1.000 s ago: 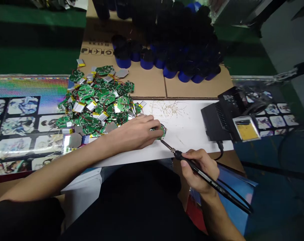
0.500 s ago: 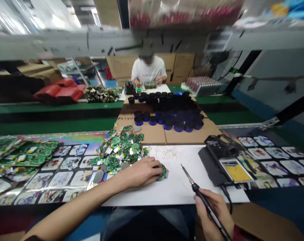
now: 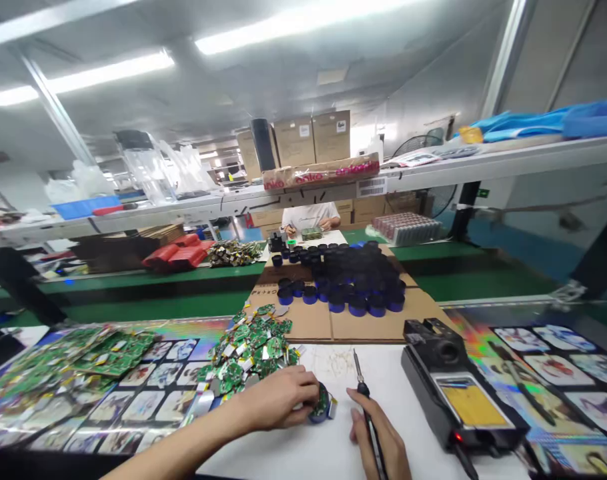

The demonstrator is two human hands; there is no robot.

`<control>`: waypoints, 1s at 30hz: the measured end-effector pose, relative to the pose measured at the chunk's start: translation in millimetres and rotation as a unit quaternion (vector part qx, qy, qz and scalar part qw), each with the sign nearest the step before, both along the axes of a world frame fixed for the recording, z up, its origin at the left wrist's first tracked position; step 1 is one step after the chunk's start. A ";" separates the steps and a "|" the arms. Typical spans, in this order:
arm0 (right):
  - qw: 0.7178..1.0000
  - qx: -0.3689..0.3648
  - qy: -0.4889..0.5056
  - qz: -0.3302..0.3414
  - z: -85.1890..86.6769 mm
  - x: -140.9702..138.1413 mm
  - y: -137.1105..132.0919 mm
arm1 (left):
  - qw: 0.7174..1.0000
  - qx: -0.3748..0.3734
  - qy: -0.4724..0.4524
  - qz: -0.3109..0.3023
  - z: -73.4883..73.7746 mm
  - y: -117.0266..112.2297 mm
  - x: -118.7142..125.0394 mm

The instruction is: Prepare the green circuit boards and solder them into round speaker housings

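Two hands: the left hand is clamped on a round green circuit board, fingers curled over its edge; the right hand is closed on a black-handled soldering iron, held like a pen.
Board: low on a white work sheet, blue rim beneath, small silver tab at its right.
Iron: metal tip pointing up, just beside the board, not touching it, and more upright than a moment ago.
Left of the hand: a heap of green boards and silver pouch batteries, red wires tangled through it.
Right: a black soldering station with a yellow sponge in its tray.
Ahead: cardboard sheets bearing massed blue-and-black cylinders.
Far end: a co-worker in a white shirt.
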State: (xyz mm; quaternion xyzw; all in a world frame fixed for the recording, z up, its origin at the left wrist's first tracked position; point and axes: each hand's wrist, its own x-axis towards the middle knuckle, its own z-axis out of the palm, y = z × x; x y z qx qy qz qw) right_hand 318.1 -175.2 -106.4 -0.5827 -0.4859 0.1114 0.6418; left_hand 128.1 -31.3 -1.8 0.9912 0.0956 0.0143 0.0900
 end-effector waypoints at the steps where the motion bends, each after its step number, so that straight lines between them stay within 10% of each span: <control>1: 1.000 0.008 -0.001 0.001 -3.4 1.3 0.6 | 1.000 0.003 0.005 0.001 0.6 -0.6 0.5; 16: 0.999 0.023 0.022 -0.044 -18.9 8.5 -6.6 | 0.997 -0.063 -0.012 0.045 6.3 -7.4 -6.3; 26: 0.999 -0.026 0.039 -0.001 -12.9 9.2 -14.5 | 0.973 -0.162 -0.087 0.137 -38.9 -9.0 -6.9; 30: 0.996 -0.073 0.046 0.004 -5.5 9.0 -13.9 | 0.961 -0.196 -0.134 0.145 -31.3 -13.2 -7.5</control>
